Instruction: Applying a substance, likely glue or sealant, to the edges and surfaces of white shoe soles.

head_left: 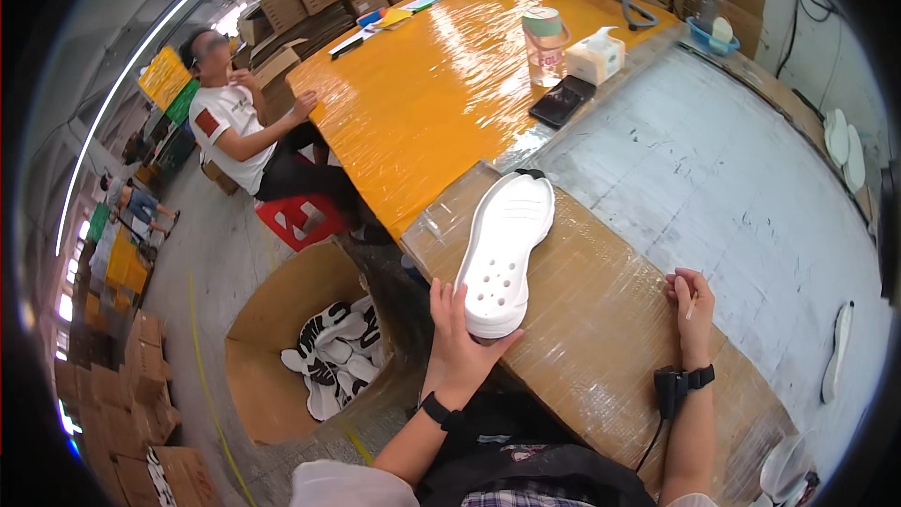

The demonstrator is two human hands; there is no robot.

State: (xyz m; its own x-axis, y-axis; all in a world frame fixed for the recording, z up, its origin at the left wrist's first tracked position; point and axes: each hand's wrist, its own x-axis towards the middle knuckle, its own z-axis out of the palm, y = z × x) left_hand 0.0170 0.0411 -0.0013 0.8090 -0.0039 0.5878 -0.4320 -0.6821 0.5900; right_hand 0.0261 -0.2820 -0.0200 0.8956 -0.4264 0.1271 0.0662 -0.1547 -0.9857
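A white shoe sole [511, 230] lies lengthwise on the brown film-wrapped board [601, 291], its holed end toward me. A cluster of round holes shows in that near end, and a black patch shows at the far tip. My left hand [462, 338] grips the near end, thumb at its bottom edge and fingers along its left side. My right hand [692, 305] rests over the board's right edge, fingers curled round a small thin pale piece that I cannot make out. The right hand is apart from the sole.
An open carton [272, 357] of black-and-white soles stands at lower left. On the orange-covered table [413, 94] are a bucket-like cup [546, 47], tissue pack [596, 56] and phone [561, 101]. A person [235, 122] sits at its left. More soles [838, 352] lie at right.
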